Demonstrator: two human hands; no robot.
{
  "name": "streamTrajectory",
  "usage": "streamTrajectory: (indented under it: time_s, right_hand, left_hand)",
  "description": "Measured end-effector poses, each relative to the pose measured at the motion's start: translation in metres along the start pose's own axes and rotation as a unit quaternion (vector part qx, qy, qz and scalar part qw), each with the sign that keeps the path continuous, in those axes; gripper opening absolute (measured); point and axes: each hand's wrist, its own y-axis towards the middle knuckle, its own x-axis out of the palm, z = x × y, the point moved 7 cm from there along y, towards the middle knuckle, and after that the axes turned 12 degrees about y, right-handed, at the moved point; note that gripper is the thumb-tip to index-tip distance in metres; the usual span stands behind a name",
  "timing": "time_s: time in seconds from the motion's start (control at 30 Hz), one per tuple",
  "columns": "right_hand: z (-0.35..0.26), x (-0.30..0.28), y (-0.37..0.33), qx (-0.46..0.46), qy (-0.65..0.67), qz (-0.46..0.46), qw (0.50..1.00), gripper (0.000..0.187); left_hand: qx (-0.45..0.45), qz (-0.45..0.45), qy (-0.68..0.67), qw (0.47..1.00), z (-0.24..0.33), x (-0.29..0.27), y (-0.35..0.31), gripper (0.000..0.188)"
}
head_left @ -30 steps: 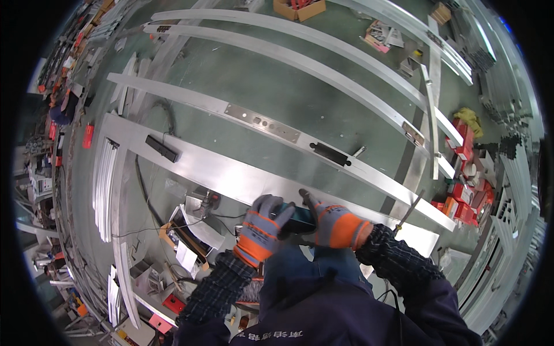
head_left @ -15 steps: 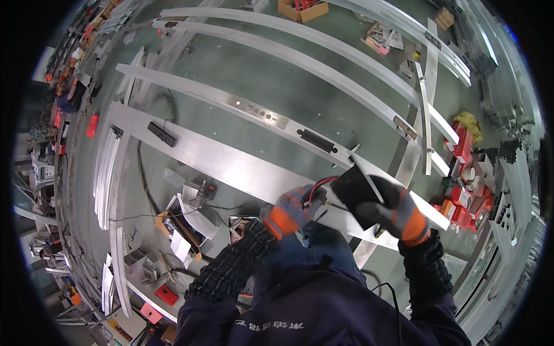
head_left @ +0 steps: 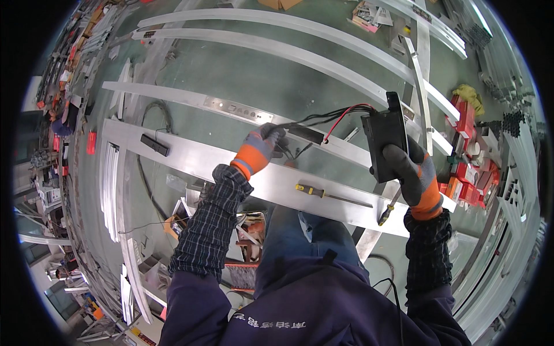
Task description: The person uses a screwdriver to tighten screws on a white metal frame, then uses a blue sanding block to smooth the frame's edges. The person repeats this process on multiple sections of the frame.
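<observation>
My right hand (head_left: pixel 412 170), in a grey and orange glove, is closed round the lower part of a flat black box (head_left: pixel 385 135) held upright above the aluminium profile. Black and red wires (head_left: pixel 340 113) run from the box's upper left side across to my left hand (head_left: pixel 261 147). That gloved hand is closed on the black wires, and their loose ends hang beside its fingers. Below, on the wide flat profile (head_left: pixel 202 158), lie a yellow-handled screwdriver (head_left: pixel 311 190) and, under my right hand, a second screwdriver (head_left: pixel 388 214).
Beyond the wide profile runs a narrower one with a plate of holes (head_left: pixel 238 109). A small black bar (head_left: pixel 154 145) lies at the left. Further long profiles (head_left: pixel 277 53) stretch across the far side. Red boxes (head_left: pixel 464 118) stand at the right, a tool tray (head_left: pixel 249 230) near my legs.
The black box has been turned upright and raised to the right. My left hand has moved left and away, drawing the wires out. Both screwdrivers now show on the profile.
</observation>
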Motion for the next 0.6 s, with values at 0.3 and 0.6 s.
streamTrajectory:
  time_s: [0.3, 0.6]
  right_hand:
    - [0.038, -0.018, 0.032, 0.075, 0.078, 0.056, 0.993, 0.049]
    - [0.069, -0.025, 0.048, 0.099, 0.069, 0.065, 0.991, 0.051]
  left_hand:
    - [-0.133, -0.06, -0.099, 0.984, 0.004, 0.006, 0.055, 0.025]
    - [-0.149, 0.004, 0.05, 0.988, -0.004, -0.002, 0.091, 0.023]
